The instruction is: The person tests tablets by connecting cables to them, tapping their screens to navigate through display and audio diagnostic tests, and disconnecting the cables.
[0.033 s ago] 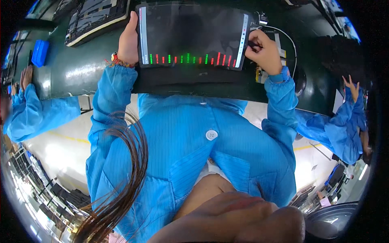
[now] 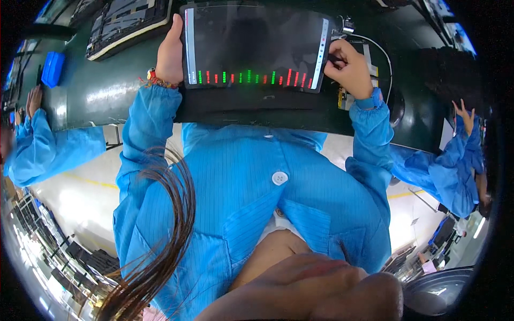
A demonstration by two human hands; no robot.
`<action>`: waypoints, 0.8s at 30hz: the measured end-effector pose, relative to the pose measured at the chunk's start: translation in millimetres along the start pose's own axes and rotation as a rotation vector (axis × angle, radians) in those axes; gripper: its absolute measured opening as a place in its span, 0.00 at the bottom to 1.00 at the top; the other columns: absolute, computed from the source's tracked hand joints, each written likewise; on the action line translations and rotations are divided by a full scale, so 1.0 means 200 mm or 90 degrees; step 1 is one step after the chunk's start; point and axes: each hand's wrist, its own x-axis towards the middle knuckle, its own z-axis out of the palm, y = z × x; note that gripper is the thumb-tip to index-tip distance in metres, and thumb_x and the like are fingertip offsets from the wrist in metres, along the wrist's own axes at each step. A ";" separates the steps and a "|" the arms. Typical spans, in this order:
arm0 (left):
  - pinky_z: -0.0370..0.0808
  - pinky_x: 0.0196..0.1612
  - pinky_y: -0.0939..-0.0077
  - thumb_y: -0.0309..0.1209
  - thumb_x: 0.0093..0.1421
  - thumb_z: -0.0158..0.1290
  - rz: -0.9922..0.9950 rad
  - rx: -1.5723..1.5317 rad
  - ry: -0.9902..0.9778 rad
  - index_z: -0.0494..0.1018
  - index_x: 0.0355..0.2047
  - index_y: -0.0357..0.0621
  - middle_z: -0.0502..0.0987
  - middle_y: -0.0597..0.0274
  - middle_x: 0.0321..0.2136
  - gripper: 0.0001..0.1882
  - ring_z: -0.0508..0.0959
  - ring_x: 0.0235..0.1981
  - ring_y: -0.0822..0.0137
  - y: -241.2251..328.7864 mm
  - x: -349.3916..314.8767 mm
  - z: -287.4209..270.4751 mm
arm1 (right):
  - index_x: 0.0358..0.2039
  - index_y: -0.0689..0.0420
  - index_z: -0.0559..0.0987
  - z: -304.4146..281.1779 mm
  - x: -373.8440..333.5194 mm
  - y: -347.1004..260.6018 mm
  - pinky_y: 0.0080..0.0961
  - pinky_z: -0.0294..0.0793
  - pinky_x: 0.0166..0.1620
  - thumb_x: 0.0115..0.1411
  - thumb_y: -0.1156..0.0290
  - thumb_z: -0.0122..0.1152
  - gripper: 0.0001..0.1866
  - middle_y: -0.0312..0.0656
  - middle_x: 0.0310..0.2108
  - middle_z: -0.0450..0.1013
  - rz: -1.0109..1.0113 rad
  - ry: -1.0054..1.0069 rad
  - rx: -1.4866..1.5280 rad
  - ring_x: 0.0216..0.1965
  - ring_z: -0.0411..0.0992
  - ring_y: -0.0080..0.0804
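A thin dark display panel (image 2: 257, 40) is held tilted over the near side of the table. Rows of short green and red text run along its lower part, and a pale bar runs down each side. My left hand (image 2: 171, 58) grips its left edge, thumb upright along the rim, the other fingers hidden behind. Beside the right edge, my right hand (image 2: 352, 69) is closed in a pinch. Something small and dark shows between its fingertips, too covered to name.
A white cable (image 2: 386, 53) curves past my right hand, near a small metal part (image 2: 347, 25) and a flat yellow-edged strip (image 2: 345, 99). At the upper left lie a stack of dark panels (image 2: 128, 24) and a blue bin (image 2: 52, 69). Co-workers' hands show at both sides.
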 end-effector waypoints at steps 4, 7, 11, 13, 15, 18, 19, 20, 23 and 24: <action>0.75 0.39 0.74 0.50 0.64 0.39 -0.009 -0.004 -0.021 0.72 0.44 0.40 0.79 0.58 0.36 0.25 0.79 0.33 0.65 0.00 0.01 -0.03 | 0.34 0.55 0.72 0.02 0.00 0.03 0.14 0.62 0.26 0.46 0.75 0.62 0.13 0.32 0.18 0.65 -0.010 0.017 0.045 0.20 0.59 0.16; 0.75 0.38 0.74 0.50 0.64 0.40 0.014 0.025 0.029 0.72 0.44 0.40 0.79 0.58 0.36 0.25 0.79 0.32 0.65 -0.01 0.01 -0.03 | 0.36 0.55 0.73 0.00 -0.01 0.03 0.15 0.65 0.27 0.46 0.74 0.65 0.15 0.33 0.20 0.68 0.003 0.007 0.003 0.21 0.63 0.16; 0.76 0.39 0.73 0.49 0.64 0.41 -0.005 -0.006 -0.007 0.72 0.45 0.41 0.78 0.58 0.38 0.24 0.79 0.34 0.65 -0.01 0.03 -0.08 | 0.46 0.52 0.74 -0.08 -0.01 0.01 0.28 0.74 0.42 0.46 0.63 0.70 0.25 0.42 0.39 0.73 0.017 0.145 -0.158 0.41 0.72 0.30; 0.75 0.41 0.72 0.49 0.64 0.42 0.000 0.018 0.004 0.71 0.46 0.42 0.77 0.58 0.39 0.24 0.78 0.37 0.63 -0.01 0.04 -0.11 | 0.47 0.55 0.74 -0.08 0.00 -0.03 0.37 0.67 0.53 0.46 0.58 0.69 0.28 0.45 0.45 0.70 -0.101 0.328 -0.374 0.52 0.64 0.39; 0.75 0.41 0.72 0.48 0.64 0.42 -0.004 0.001 -0.041 0.71 0.46 0.42 0.78 0.58 0.40 0.24 0.78 0.37 0.63 -0.01 0.04 -0.13 | 0.42 0.57 0.76 -0.07 -0.01 -0.10 0.42 0.59 0.57 0.47 0.59 0.68 0.24 0.44 0.50 0.68 -0.135 0.333 -0.328 0.56 0.59 0.45; 0.76 0.40 0.72 0.48 0.64 0.42 0.007 -0.025 -0.072 0.71 0.46 0.42 0.78 0.58 0.40 0.23 0.78 0.36 0.64 -0.01 0.05 -0.11 | 0.33 0.55 0.76 0.00 -0.06 -0.26 0.44 0.58 0.56 0.49 0.66 0.63 0.12 0.38 0.51 0.69 -0.283 0.119 -0.342 0.55 0.61 0.45; 0.76 0.40 0.72 0.48 0.64 0.42 0.007 -0.026 -0.070 0.71 0.46 0.42 0.78 0.58 0.40 0.23 0.78 0.36 0.64 -0.01 0.05 -0.11 | 0.32 0.54 0.76 0.03 -0.08 -0.30 0.44 0.56 0.58 0.49 0.68 0.61 0.10 0.35 0.49 0.70 -0.338 0.052 -0.370 0.56 0.61 0.41; 0.76 0.40 0.72 0.48 0.64 0.42 0.020 -0.001 -0.032 0.71 0.47 0.42 0.78 0.58 0.40 0.23 0.78 0.37 0.64 -0.01 0.05 -0.12 | 0.31 0.54 0.76 0.07 -0.09 -0.34 0.45 0.55 0.59 0.48 0.68 0.61 0.09 0.34 0.49 0.70 -0.368 0.029 -0.366 0.56 0.61 0.40; 0.76 0.40 0.72 0.47 0.64 0.42 0.033 0.035 0.011 0.71 0.47 0.42 0.77 0.58 0.40 0.23 0.78 0.37 0.63 -0.02 0.05 -0.11 | 0.29 0.53 0.75 0.18 -0.11 -0.38 0.45 0.53 0.60 0.47 0.70 0.61 0.07 0.32 0.49 0.70 -0.401 -0.011 -0.351 0.57 0.60 0.38; 0.76 0.41 0.72 0.47 0.64 0.42 0.034 0.045 0.018 0.71 0.47 0.42 0.77 0.58 0.40 0.23 0.78 0.37 0.63 -0.02 0.05 -0.11 | 0.28 0.53 0.75 0.19 -0.12 -0.38 0.45 0.53 0.61 0.47 0.70 0.60 0.06 0.31 0.48 0.71 -0.405 -0.029 -0.339 0.58 0.60 0.37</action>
